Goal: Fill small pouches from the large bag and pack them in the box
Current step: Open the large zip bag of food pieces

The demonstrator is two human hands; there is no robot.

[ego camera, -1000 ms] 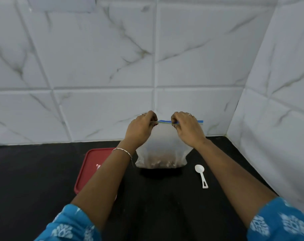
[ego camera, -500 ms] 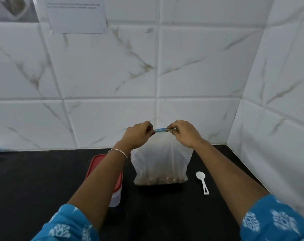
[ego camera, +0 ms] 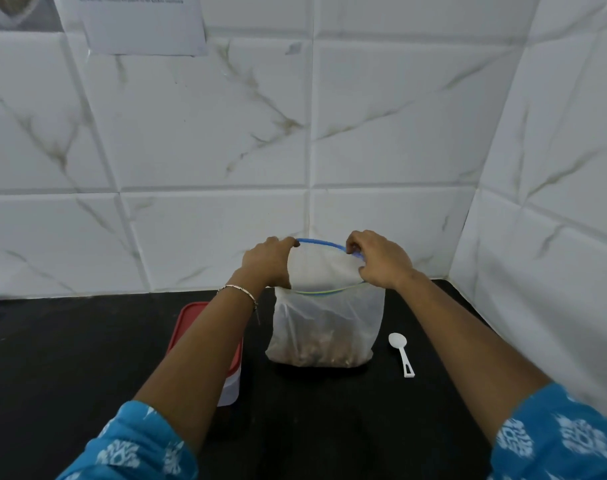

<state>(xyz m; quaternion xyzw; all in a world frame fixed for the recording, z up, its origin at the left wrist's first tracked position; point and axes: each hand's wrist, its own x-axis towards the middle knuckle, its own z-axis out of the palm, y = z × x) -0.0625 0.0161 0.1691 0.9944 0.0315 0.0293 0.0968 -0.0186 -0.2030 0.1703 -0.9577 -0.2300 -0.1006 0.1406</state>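
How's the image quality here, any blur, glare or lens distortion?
Head view: wide-angle distortion bows the wall tiles toward the edges; print on the paper sheet is too soft to read; the sleeves smear at the bottom corners; lighting is soft, no hard glare; the large bag is sharp but frosted, hazing its contents.

We face a corner where two walls meet. The back wall (ego camera: 226,133) and the side wall (ego camera: 555,168) on our right are both covered in large white tiles with thin brownish-grey marble veins and recessed joints. A white sheet of paper (ego camera: 139,26), its few lines of small print too blurred to read, is stuck high on the back wall. Just left of it we see part of a picture (ego camera: 14,12). Below runs a black counter (ego camera: 70,358), reaching into the corner. The light is soft and even.
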